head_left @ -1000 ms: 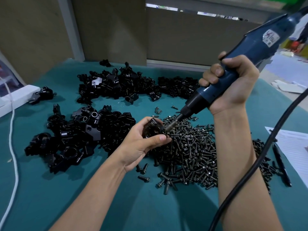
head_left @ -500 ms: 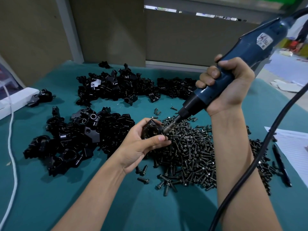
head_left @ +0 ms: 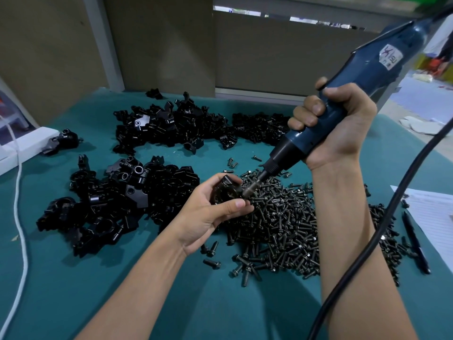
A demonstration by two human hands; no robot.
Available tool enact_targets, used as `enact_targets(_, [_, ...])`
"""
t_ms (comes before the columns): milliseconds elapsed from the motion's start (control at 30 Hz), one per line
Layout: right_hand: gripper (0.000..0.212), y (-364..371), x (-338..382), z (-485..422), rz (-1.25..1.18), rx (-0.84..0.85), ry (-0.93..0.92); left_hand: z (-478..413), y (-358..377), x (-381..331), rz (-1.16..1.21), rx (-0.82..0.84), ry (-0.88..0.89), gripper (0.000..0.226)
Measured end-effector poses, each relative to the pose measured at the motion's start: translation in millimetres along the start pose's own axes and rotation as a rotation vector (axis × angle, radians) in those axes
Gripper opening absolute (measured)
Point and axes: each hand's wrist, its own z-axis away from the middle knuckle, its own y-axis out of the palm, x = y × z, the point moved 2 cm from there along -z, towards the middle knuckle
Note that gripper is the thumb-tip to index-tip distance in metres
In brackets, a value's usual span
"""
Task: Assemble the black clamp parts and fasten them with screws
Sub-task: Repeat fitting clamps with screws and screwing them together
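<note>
Two grips share one job: my left hand [head_left: 208,217] pinches the clamp [head_left: 225,190] steady so my right hand [head_left: 340,133], fingers [head_left: 310,109] curled round the screwdriver [head_left: 382,65], can drive squarely.

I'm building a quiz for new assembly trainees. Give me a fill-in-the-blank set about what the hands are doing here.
1. The right hand grips an electric screwdriver whose body is ____.
2. The left hand holds a clamp part whose colour is ____.
3. The screw pile lies to the ____ of the nearest clamp-part pile.
Missing words: blue; black; right.
</note>
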Motion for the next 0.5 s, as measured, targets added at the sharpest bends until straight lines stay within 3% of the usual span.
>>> enact_targets(367, [0.010, -0.5, -0.7, -0.4, 0.021, 0.029, 0.013, 0.3, 4.6, -1.0, 0.000, -0.026, -0.022, 0.038])
enact_targets(500, [0.015, 0.7, 2.0, 1.2, -0.053, 0.085, 0.067, 3.5, 8.2, -1.5, 0.158, 0.014, -0.104, 0.027])
